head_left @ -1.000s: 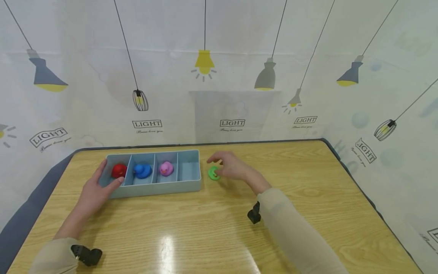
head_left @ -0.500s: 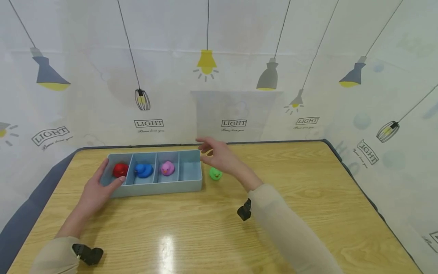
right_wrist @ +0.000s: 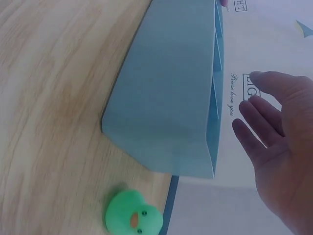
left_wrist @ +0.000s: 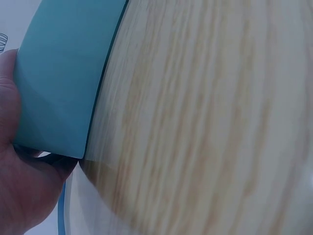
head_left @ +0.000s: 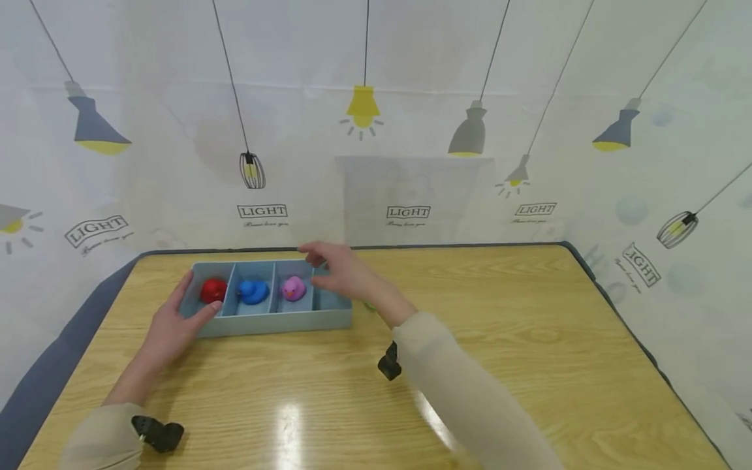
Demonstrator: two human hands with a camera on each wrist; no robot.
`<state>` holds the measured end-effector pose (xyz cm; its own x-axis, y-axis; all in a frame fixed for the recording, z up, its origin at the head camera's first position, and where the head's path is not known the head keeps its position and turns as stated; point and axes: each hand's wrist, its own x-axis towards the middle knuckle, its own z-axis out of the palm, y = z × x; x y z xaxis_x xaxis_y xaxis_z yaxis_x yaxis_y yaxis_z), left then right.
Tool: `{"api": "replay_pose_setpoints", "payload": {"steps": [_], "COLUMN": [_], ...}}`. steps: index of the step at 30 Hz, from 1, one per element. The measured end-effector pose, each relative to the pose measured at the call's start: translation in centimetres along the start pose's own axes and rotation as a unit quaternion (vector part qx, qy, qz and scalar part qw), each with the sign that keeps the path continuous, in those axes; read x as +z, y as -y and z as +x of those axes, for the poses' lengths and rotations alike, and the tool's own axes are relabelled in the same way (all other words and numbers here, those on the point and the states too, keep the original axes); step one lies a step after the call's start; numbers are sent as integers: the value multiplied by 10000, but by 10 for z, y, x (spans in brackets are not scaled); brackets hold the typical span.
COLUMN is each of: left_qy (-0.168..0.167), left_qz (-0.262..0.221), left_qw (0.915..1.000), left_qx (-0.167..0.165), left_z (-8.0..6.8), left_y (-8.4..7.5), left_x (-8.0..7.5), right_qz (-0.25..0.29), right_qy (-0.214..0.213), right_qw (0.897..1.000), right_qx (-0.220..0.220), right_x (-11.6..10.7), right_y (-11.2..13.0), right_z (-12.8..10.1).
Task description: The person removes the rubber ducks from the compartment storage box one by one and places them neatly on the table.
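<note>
A light blue divided box (head_left: 276, 323) lies lengthwise on the table. From left to right, its compartments hold a red rubber duck (head_left: 213, 290), a blue rubber duck (head_left: 253, 292) and a pink rubber duck (head_left: 293, 288). My left hand (head_left: 173, 323) grips the box's left end, thumb over the front rim. Above the rightmost compartment hovers my right hand (head_left: 346, 274), fingers loosely bent and holding nothing. A green rubber duck (right_wrist: 129, 213) sits on the table just off the box's right end; in the head view my right forearm hides most of it.
The wooden table (head_left: 517, 339) has a dark edge, with a pale wall sheet (head_left: 411, 183) printed with lamps standing behind it. Black wrist cameras sit on both sleeves, one near the left cuff (head_left: 157, 434).
My right hand has moved left from above the green duck to over the box's right end. The left hand stays at the box, and the ducks stay in place.
</note>
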<state>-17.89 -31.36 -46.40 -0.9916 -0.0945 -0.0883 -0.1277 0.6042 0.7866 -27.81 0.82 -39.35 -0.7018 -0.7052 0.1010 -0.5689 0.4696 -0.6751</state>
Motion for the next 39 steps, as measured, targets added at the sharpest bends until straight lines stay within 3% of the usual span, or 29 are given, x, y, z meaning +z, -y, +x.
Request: {"api": "replay_pose_setpoints", "payload": {"steps": [16, 32, 39], "left_qy": [-48, 58, 40], "left_qz": [-109, -43, -4], "left_qw": [9999, 9998, 9998], "left_qx": [-89, -197, -181], "left_z": [2, 2, 1], "left_y": [2, 0, -1], "left_x": [0, -1, -2], "right_qz": [-406, -814, -1298], "right_qy": [589, 820, 780], "right_qw": [9974, 9932, 9885], "right_qx": [59, 103, -19], "right_x": [38, 44, 45], "right_y": [2, -4, -6], "right_z": [36, 44, 48]}}
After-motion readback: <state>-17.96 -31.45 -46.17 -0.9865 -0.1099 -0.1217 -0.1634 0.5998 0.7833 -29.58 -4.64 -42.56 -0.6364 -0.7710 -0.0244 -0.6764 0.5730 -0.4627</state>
